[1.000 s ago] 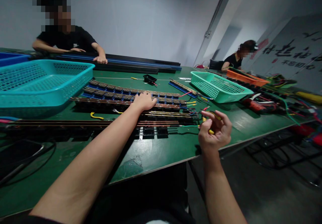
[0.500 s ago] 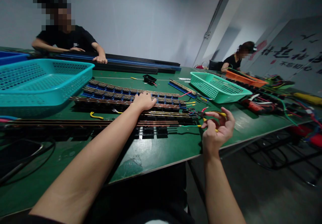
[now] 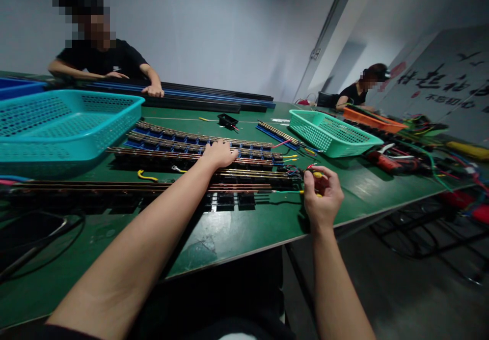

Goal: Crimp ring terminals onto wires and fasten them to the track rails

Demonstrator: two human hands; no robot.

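My left hand (image 3: 220,154) lies on a row of blue and black strips with metal rods (image 3: 171,145), palm down and thumb out to the side. Its fingertips are partly hidden. My right hand (image 3: 324,195) is closed round pliers with yellow handles (image 3: 318,175), at the right ends of the strips. The plier jaws are dark and hard to make out among short wires there. Nearer to me lies a long black strip with copper rods (image 3: 114,187); a green wire (image 3: 288,192) comes off its right end. A yellow hook-shaped piece (image 3: 146,176) rests between the strips.
A turquoise basket (image 3: 118,121) stands at left, a mint-green basket (image 3: 336,141) at right. Beyond are a small black tray (image 3: 227,121) and an orange tray (image 3: 374,120). A red tool (image 3: 393,163) lies right. Two people sit across the table (image 3: 214,238).
My right hand has closed its fingers on the plier handles, which stood spread before, and has shifted slightly left. My left hand stays in place on the strips.
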